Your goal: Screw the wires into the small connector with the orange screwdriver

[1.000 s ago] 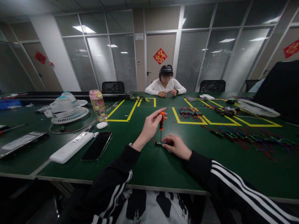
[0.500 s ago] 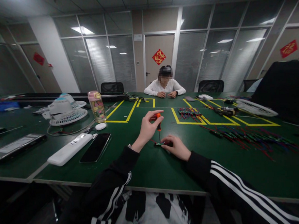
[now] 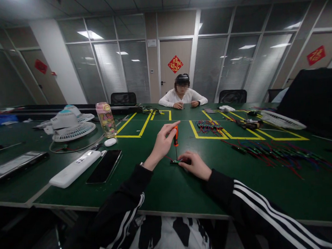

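My left hand (image 3: pixel 163 141) grips the orange and black handle of a screwdriver (image 3: pixel 175 138) between thumb and fingers. The screwdriver stands upright, its thin shaft pointing down at a small green circuit board (image 3: pixel 174 162) on the table. Whether the tip touches the board is too small to tell. My right hand (image 3: pixel 196 164) pinches the right end of the board and steadies it against the table top. Thin wires run from the board, a red one on its left side.
On the green table (image 3: pixel 148 201) lie a phone (image 3: pixel 104 166), a white power strip (image 3: pixel 75 168), a drink bottle (image 3: pixel 106 120) and a fan (image 3: pixel 73 125). Several wired boards (image 3: pixel 281 152) are spread at right, others (image 3: pixel 210 127) inside yellow tape. Across the table sits a person (image 3: pixel 182 95).
The fingers of my left hand have shifted on the screwdriver's handle, so more of the handle shows. My right hand stays on the board. The view has moved slightly.
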`<state>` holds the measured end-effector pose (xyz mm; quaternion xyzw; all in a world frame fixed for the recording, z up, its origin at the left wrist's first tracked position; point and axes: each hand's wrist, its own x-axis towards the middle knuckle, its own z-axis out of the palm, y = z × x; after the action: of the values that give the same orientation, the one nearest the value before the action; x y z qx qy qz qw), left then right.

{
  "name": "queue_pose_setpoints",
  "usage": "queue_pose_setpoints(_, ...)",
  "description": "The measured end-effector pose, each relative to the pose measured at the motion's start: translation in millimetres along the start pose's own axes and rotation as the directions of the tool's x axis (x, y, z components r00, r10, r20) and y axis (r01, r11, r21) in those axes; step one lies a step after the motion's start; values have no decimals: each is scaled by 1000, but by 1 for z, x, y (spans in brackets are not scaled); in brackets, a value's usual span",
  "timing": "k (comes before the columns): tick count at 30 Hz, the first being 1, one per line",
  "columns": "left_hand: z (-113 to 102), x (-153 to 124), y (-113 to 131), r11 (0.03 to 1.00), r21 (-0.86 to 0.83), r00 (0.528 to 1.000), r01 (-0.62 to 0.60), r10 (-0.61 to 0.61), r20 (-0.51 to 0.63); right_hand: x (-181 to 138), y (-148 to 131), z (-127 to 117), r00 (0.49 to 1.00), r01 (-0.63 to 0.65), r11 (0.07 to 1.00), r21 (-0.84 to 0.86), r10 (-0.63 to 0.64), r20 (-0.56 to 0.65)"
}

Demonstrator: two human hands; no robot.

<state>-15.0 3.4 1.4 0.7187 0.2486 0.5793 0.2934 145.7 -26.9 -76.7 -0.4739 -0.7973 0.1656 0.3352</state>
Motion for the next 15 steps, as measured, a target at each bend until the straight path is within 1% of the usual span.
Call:
queue_pose_setpoints(2, 0, 0, 0, 996, -83, 999, 34, -30, 42, 0, 0, 0, 1000, -2, 1000, 6, 2, 3)
queue_pose_setpoints(3, -1, 0, 0, 993, -104, 998, 49, -45, 42, 0, 0, 0, 1000, -4, 1000, 6, 4, 5)
queue_pose_setpoints(5, -1, 0, 1, 995, -78, 999, 54, -54, 2, 0, 0, 0, 1000, -10, 1000, 3, 10, 7)
queue_pose_setpoints(7, -2, 0, 1, 999, -23, 999, 36, -37, -31, 0, 0, 0, 1000, -13, 1000, 2, 13, 11)
queue_pose_setpoints(9, -2, 1, 2, 999, -27, 1000, 26, -26, -9, 0, 0, 0, 1000, -13, 1000, 4, 13, 14)
queue_pose_setpoints(12, -2, 1, 1, 992, -113, 997, 60, -54, 61, 0, -1, 0, 1000, -14, 1000, 0, 14, 10)
queue_pose_setpoints(13, -2, 1, 1, 991, -117, 996, 67, -61, 59, 0, -2, -1, 1000, -15, 1000, -3, 15, 8)
queue_pose_setpoints(15, -2, 1, 0, 997, -60, 999, 55, -54, 8, 0, -3, -1, 1000, -17, 1000, -8, 17, 6)
